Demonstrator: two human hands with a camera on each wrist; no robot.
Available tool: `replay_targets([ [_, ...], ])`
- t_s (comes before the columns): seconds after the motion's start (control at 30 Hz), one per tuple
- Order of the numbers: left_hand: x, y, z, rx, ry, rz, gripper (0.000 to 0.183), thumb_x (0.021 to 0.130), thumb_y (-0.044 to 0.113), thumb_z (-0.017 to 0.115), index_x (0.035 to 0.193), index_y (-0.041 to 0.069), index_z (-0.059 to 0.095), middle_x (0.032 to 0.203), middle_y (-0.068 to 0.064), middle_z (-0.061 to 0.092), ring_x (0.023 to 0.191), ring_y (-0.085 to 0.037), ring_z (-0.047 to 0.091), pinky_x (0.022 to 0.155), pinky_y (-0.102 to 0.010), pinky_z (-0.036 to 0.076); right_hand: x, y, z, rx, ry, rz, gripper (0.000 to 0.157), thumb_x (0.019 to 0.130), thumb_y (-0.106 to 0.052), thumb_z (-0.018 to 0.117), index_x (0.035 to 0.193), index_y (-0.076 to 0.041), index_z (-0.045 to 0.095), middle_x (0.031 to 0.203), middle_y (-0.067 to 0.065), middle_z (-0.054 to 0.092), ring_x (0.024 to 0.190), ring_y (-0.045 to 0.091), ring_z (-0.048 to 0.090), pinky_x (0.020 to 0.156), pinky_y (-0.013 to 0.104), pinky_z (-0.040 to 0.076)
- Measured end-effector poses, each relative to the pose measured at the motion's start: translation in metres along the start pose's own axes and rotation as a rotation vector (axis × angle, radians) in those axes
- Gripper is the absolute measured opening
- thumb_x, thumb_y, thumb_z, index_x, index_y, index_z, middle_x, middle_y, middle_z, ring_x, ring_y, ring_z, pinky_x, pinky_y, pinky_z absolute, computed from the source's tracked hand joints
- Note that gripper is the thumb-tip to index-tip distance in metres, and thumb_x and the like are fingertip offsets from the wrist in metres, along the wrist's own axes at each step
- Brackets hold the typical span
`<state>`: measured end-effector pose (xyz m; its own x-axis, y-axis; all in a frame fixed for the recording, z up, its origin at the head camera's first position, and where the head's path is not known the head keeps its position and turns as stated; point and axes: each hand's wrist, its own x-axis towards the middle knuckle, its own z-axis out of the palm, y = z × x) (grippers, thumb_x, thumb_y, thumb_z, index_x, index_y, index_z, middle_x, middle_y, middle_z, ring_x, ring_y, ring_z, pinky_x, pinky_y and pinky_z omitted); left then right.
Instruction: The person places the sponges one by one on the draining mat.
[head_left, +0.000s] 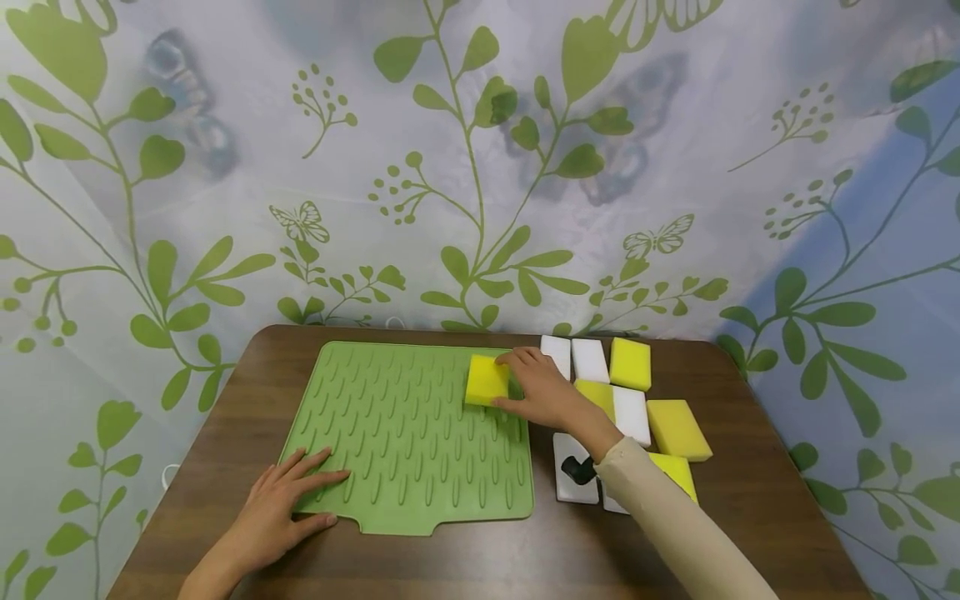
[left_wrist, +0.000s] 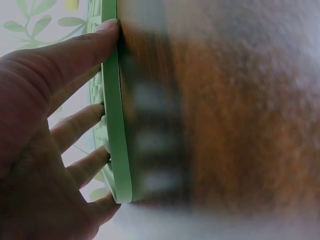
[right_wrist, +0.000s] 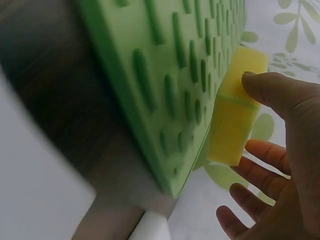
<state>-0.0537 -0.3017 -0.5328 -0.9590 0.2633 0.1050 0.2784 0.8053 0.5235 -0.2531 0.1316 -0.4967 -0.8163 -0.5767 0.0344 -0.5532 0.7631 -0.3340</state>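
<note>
A green mat [head_left: 405, 433] with raised oblong ridges lies on the table. My right hand [head_left: 543, 387] pinches a yellow sponge [head_left: 487, 381] at the mat's upper right part. In the right wrist view, the thumb lies on one edge of this sponge [right_wrist: 232, 125] and fingertips touch its other end; the lower fingers are spread apart. At the mat's lower left corner rests my left hand [head_left: 273, 508], fingers spread over the ridges. The left wrist view has its thumb [left_wrist: 75, 57] against the mat's green edge [left_wrist: 117, 140].
Right of the mat lie several white and yellow sponges, among them a yellow one [head_left: 678, 429] and a white one [head_left: 590, 361]. A small black object [head_left: 577, 469] shows beside the right wrist. The brown wooden table [head_left: 495, 554] meets a leaf-patterned curtain [head_left: 480, 208] behind.
</note>
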Motion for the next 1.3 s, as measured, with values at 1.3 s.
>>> replay_targets([
  [1.3,0.002,-0.002,0.003,-0.029,-0.029,-0.031,0.061,0.083,0.037,0.092,0.140,0.040,0.071,0.164,-0.013,0.054,0.154,-0.060,0.037,0.112,-0.086,0.025,0.085,-0.083,0.047,-0.015,-0.040,-0.085,0.070,0.104,-0.057,0.066,0.161,-0.021,0.044,0.163,0.005,0.049,0.151,0.028,0.047,0.128,0.047,0.041],
])
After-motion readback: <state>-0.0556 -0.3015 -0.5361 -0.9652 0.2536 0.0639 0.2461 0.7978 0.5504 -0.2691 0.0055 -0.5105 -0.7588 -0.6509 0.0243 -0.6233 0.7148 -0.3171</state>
